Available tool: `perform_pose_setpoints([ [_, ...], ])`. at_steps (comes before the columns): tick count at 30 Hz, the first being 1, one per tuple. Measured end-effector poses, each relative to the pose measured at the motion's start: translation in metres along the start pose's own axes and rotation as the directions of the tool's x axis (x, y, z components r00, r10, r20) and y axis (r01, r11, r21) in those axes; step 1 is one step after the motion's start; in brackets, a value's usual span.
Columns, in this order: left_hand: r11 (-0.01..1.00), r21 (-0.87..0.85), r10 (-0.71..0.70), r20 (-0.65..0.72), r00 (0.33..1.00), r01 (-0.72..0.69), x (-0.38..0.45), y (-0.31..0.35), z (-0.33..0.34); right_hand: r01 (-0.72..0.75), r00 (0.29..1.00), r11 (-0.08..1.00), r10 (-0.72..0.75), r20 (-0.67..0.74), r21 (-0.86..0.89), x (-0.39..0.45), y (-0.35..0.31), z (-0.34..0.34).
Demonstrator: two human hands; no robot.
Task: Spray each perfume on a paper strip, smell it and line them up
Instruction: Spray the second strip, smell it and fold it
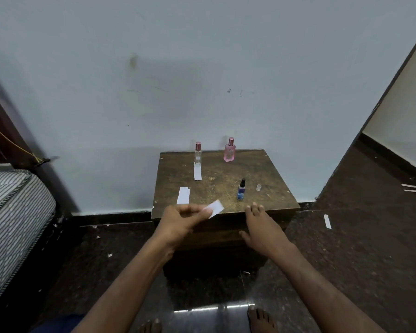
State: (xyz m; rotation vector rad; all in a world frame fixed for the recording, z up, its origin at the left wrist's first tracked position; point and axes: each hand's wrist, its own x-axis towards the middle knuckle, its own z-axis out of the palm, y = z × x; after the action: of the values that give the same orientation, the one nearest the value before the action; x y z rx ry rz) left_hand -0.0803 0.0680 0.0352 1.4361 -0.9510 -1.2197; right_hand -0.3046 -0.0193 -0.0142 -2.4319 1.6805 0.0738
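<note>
A white paper strip point(215, 208) is pinched between the fingertips of the left hand point(178, 221), low in the middle of the frame, just above the near edge of the counter point(226, 179). Its long axis is tilted, and the free end points to the upper right of the frame. The right hand point(262, 230) is held with straight, relaxed fingers; the fingertips are placed at the near edge of the counter and nothing is held by it.

Two more strips are laid flat on the counter, both with the long axis running toward the wall. One strip point(183, 195) is seen at the left near side; the other point(197, 171) is placed just in front of a clear bottle with a pink cap point(198, 153), standing upright at the far side. A pink bottle point(229, 150) stands upright to the right of it. A small blue bottle with a dark sprayer point(241, 189) stands nearer, and a small clear cap point(258, 187) is seen just beside it on the right.

The counter is a worn brown wooden top, set against a pale blue wall point(202, 68). The floor point(346, 248) is dark, with paper scraps on it. A striped mattress point(12, 212) is seen at the left edge. The writing on the bottles cannot be read.
</note>
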Motion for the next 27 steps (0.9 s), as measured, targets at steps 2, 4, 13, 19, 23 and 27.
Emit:
perform_pose_setpoints([
  [2,0.935,-0.334,0.195,0.216,0.957,-0.115,-0.005,0.009,0.001,0.006,1.0,1.0,-0.006,-0.003,0.001,0.0,0.002,-0.001],
  [4,0.811,-0.579,0.321,0.31,0.895,-0.091,-0.008,0.02,-0.001,0.01,1.0,1.0,-0.01,-0.001,-0.003,0.001,0.002,-0.001],
  [13,0.948,-0.282,0.209,0.195,0.958,-0.149,-0.009,0.015,0.0,0.009,1.0,1.0,-0.009,0.006,-0.007,0.001,0.001,-0.003],
  [19,0.974,0.21,0.095,-0.032,0.995,-0.086,-0.008,0.012,-0.004,0.009,1.0,0.998,-0.009,0.005,-0.059,-0.002,-0.001,-0.001],
  [23,0.985,-0.099,0.152,0.092,0.984,-0.143,-0.011,0.016,0.002,-0.003,1.0,0.998,0.004,0.026,-0.059,-0.002,-0.002,-0.001],
  [27,0.87,-0.464,0.301,0.239,0.923,-0.164,-0.012,0.022,-0.003,0.009,1.0,0.995,-0.008,0.005,-0.098,0.001,0.0,0.001],
])
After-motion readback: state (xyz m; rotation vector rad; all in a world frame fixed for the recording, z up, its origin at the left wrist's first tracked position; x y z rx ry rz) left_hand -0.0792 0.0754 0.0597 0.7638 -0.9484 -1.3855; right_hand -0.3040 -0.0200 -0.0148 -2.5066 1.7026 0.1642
